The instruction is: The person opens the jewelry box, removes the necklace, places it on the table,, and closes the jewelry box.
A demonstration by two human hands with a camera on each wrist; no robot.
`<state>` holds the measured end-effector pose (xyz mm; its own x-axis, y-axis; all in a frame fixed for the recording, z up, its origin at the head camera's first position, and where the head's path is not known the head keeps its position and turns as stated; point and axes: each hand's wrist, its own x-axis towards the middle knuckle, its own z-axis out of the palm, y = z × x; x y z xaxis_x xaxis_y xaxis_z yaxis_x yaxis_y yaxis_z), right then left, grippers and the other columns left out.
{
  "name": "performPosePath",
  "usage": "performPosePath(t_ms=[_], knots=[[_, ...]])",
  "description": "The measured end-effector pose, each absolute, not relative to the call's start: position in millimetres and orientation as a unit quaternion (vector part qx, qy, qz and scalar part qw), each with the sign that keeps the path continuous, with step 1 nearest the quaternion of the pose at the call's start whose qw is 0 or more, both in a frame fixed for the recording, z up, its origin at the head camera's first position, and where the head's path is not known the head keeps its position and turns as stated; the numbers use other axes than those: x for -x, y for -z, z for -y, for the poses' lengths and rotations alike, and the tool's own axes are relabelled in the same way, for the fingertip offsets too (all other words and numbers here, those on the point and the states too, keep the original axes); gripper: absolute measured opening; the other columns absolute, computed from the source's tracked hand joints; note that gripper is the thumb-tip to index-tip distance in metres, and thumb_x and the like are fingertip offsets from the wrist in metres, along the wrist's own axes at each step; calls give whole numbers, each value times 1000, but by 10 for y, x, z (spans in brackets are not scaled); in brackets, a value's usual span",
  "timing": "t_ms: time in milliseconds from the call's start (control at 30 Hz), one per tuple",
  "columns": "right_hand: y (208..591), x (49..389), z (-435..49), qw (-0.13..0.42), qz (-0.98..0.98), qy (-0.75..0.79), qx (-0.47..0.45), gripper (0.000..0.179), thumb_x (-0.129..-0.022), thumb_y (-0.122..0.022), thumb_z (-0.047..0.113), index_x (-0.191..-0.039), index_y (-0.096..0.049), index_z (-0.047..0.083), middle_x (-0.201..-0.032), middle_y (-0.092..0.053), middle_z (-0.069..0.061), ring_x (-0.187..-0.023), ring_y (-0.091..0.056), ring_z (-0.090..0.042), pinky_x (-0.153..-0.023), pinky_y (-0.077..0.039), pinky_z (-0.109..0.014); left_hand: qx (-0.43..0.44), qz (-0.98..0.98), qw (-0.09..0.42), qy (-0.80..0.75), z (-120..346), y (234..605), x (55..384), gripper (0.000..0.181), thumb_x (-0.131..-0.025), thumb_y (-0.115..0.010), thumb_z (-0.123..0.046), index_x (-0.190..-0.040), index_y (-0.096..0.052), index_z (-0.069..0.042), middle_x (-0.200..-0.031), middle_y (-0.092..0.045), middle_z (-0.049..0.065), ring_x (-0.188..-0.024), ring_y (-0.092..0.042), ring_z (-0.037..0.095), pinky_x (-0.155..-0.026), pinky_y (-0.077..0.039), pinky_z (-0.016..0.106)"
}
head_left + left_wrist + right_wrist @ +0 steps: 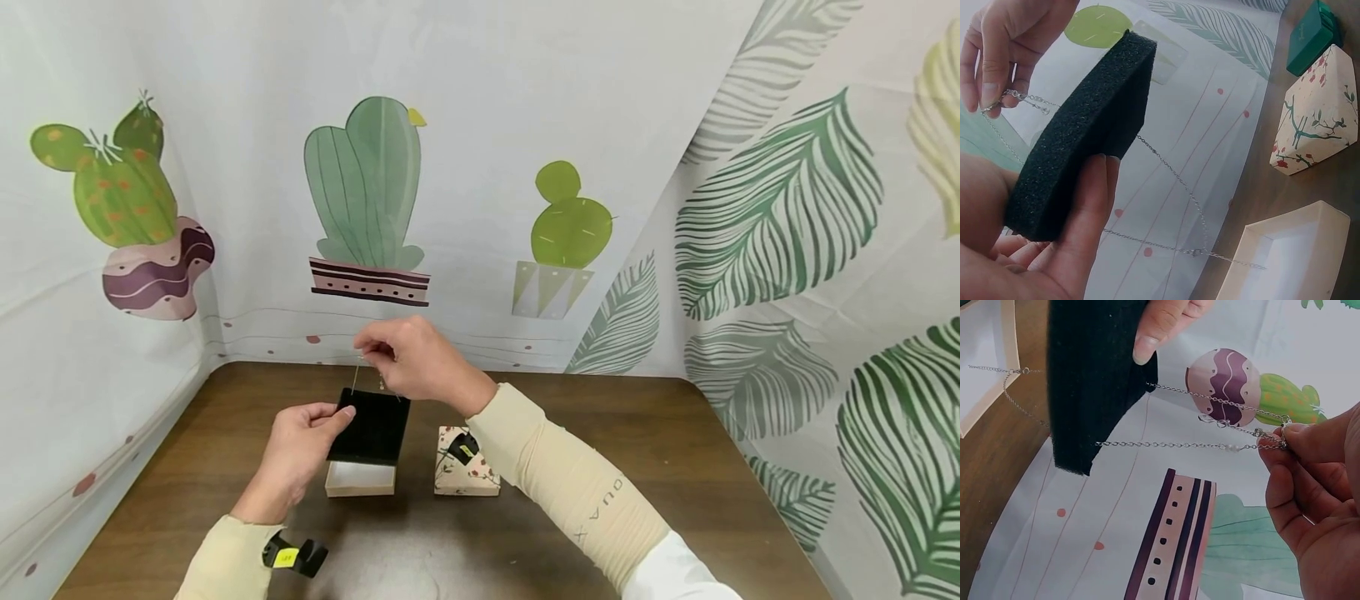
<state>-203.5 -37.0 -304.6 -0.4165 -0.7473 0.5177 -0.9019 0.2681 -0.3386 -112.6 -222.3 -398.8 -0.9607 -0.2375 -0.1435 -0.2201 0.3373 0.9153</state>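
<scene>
My left hand [296, 446] pinches the edge of a black foam jewelry pad [371, 429], thumb on its velvety face. Above the pad's far edge, my right hand [420, 362] pinches a thin silver necklace [1166, 445] between thumb and fingertips. Two strands run from those fingertips to the pad, pulled fairly straight; small pearl-like beads [1230, 448] sit on one. Behind the pad, the rest of the chain [1172, 172] hangs in a loop with a loose tail. Below the pad stands an open box base [360, 490] with a white inside.
Right of the base lies a cream box lid [465, 479] with a branch-and-flower print. A small green box [1310, 40] is beside the lid in the left wrist view. The brown wooden table [600, 467] ends at a printed cloth backdrop [480, 208].
</scene>
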Motion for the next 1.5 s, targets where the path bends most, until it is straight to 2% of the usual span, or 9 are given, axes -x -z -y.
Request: performPosePath(t_ms=[233,533,867,1367,1500], knots=[[2999,2030,360,130,786,-303,-522,16,-97,-65,-5,-105,-77,3,-95,-80,-8,-83,-75,-13,-79,-54,-12,-137,821,13,554,2228,3997,1129,45,-102,-67,-36,-122,-71,4,-113,-79,11,-115,-65,18,-89,-53,31],[2969,2037,349,148,783,-294,-528,15,-97,-66,-4,-104,-77,3,-94,-81,-8,-83,-75,-12,-78,-54,-12,-138,817,14,559,2224,4001,1136,44,-102,-68,-35,-120,-72,5,-108,-80,7,-98,-61,2,-81,-50,22],[2934,2021,343,155,785,-283,-528,14,-97,-67,-2,-104,-77,4,-95,-80,-7,-83,-75,-12,-79,-54,-12,-139,818,16,558,2221,4007,1135,42,-101,-69,-33,-119,-72,5,-99,-79,2,-95,-61,3,-80,-50,23],[2919,2006,334,152,786,-284,-528,14,-97,-67,-1,-105,-77,4,-97,-80,-6,-84,-74,-11,-79,-54,-14,-143,820,15,554,2212,4016,1122,42,-102,-69,-34,-118,-72,5,-101,-79,4,-95,-61,5,-79,-50,24],[2909,1996,329,152,786,-284,-527,14,-97,-67,-1,-105,-77,4,-96,-80,-6,-83,-74,-12,-79,-54,-14,-141,822,15,552,2211,4020,1116,43,-102,-68,-34,-120,-71,5,-106,-79,8,-97,-62,5,-79,-50,24]])
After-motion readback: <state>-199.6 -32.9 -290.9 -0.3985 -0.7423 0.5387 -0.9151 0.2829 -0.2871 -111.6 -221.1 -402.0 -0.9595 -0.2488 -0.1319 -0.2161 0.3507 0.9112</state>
